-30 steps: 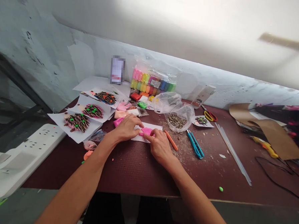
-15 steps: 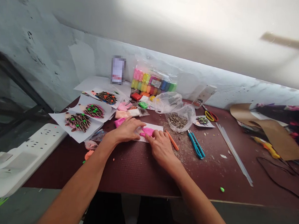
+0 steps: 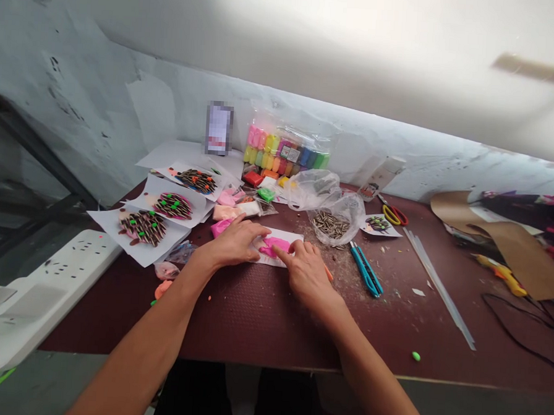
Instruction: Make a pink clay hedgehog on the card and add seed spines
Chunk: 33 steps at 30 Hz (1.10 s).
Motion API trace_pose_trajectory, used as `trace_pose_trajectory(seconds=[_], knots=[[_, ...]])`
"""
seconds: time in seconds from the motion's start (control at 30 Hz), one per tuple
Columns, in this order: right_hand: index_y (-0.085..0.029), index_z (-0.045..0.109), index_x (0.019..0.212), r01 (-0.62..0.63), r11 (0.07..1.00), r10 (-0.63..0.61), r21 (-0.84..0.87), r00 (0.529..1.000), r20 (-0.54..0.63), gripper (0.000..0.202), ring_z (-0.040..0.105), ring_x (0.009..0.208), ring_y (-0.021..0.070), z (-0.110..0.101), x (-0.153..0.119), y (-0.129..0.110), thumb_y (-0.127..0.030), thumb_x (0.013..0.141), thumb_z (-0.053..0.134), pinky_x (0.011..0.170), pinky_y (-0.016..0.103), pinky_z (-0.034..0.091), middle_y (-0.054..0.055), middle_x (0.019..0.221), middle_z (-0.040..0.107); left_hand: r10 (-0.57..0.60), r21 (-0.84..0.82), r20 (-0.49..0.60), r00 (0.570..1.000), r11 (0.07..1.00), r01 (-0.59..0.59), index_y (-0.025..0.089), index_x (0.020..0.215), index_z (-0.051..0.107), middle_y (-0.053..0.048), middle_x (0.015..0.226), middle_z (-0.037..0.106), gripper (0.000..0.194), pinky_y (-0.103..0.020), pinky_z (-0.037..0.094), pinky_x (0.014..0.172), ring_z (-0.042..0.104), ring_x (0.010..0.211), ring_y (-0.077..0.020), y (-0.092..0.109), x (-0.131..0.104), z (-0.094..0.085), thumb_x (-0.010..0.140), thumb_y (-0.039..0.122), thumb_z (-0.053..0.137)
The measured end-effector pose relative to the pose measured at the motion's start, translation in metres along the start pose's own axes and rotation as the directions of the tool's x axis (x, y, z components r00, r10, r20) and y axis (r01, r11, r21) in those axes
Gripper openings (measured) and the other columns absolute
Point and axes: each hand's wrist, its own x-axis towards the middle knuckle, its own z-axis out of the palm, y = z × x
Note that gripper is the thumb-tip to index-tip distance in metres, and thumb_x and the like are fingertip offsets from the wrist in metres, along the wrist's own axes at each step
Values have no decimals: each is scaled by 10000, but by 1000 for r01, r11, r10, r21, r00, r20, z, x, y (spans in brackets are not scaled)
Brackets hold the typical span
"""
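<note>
So the pink clay (image 3: 275, 247) is squashed flat-ish on a small white paper (image 3: 281, 261), which lies on the dark red worktop (image 3: 247, 323) between the two hands. Clock directions below are from that clay.

Left hand (image 3: 238, 241) is at 9, fingertips down by the paper's left end. Its grip is apart, thumb and finger spaced, not pinching anything I can make out. Right hand (image 3: 308, 268) is at 4, with one digit stretched out onto the clay and the others bent and set back. That grip is apart too, just touching, not clamped.

Around it: a pink lump (image 3: 219, 228) near 10, right by the left hand. Three cards with spiky, green- or orange-dotted shapes run from 9 to 10: low card (image 3: 150, 250), middle card (image 3: 160, 188), top card (image 3: 217, 183). Blurred phone (image 3: 219, 129) upright at 11, pack of coloured clay (image 3: 286, 152) at 12 against the wall.

Clear bag with little brown pieces (image 3: 332, 225) at 2. Past it, still toward 2 to 3, a small card (image 3: 382, 230) and scissors (image 3: 394, 215). Blue cutter (image 3: 366, 270) at 3 to 4, orange stick (image 3: 328, 273) at 4, partly hidden by the right hand.
</note>
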Motion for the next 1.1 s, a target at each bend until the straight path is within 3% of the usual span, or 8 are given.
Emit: trace_pose_trajectory(seconds=[0.3, 0.6, 0.83, 0.93, 1.1], knots=[[-189, 540, 1404, -31, 997, 31, -69, 1000, 4, 450, 521, 1062, 290, 2, -5, -19, -164, 1019, 307, 952, 417, 331, 159, 1140, 604, -31, 11, 21, 999, 999, 31, 216, 1353, 583, -67, 1380, 640, 589, -469, 138, 1247, 529, 1332, -251, 7, -3, -4, 765, 236, 625], [-171, 558, 1378, -80, 993, 87, -82, 992, 89, 438, 532, 1078, 283, -9, -8, -20, -148, 1015, 314, 960, 400, 317, 160, 1143, 621, -19, 3, 15, 1000, 1000, 19, 231, 1359, 571, -65, 1372, 647, 584, -517, 94, 1245, 544, 1315, -254, 5, -3, -3, 776, 240, 598], [-211, 702, 1154, -101, 995, 101, 16, 995, -2, 364, 523, 1012, 260, -2, -3, -6, -192, 1014, 367, 874, 362, 322, 130, 1085, 620, -16, -7, 1, 1000, 1000, 16, 206, 1338, 601, -77, 1380, 640, 594, -466, 218, 1219, 521, 1327, -271, 6, -3, -4, 744, 223, 618], [-249, 655, 1253, -125, 992, 126, 22, 991, -42, 375, 516, 1016, 262, -1, -3, -4, -182, 1008, 379, 839, 360, 322, 125, 1124, 608, -17, -2, -6, 1000, 1000, 17, 219, 1328, 613, -69, 1357, 655, 587, -459, 250, 1207, 522, 1321, -280, 7, -3, -5, 742, 227, 628], [-204, 528, 1415, -99, 993, 102, -59, 994, 36, 450, 531, 1028, 287, 1, -6, -14, -149, 1007, 346, 871, 386, 335, 158, 1098, 619, -38, -4, -3, 999, 999, 38, 192, 1329, 615, -79, 1369, 646, 594, -435, 254, 1207, 524, 1320, -276, 8, -3, -5, 735, 203, 630]])
